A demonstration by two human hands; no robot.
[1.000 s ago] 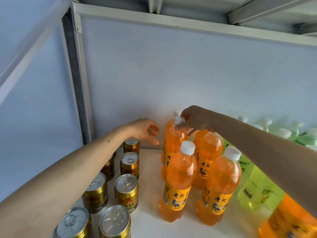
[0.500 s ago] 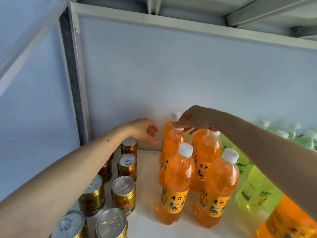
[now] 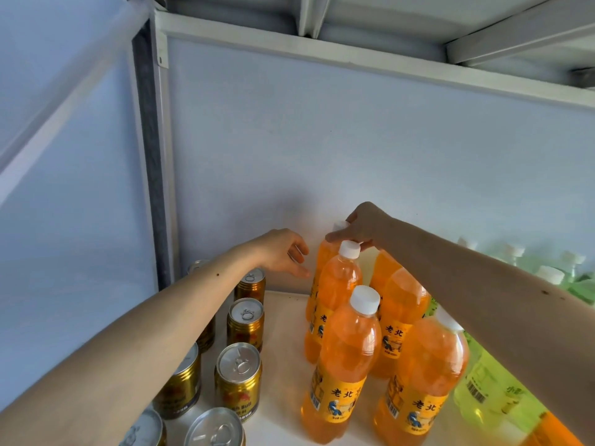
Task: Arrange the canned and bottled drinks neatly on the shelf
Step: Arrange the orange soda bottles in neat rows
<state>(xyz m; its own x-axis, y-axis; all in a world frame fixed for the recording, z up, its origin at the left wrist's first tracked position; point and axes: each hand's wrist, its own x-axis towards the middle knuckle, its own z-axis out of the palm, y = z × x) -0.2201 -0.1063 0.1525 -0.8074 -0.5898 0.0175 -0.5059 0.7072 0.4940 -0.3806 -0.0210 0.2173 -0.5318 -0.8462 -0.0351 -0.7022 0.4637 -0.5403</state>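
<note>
Several orange soda bottles with white caps stand in two rows on the white shelf. My right hand reaches over them from the right. Its thumb and fingertips close around the white cap of the second orange bottle from the back, and the cap of the rearmost orange bottle peeks out beside the hand. My left hand hovers open, fingers apart, just left of those rear bottles and holds nothing. Several gold cans stand in two columns under my left forearm.
Pale green bottles crowd the right side behind my right arm, with more white caps further back. The blue-white back panel and a grey corner post close the shelf. A metal shelf frame runs overhead.
My right hand has slid slightly back, so the second bottle's cap shows below its fingers. The left hand has stayed almost where it was. The camera moved closer.
</note>
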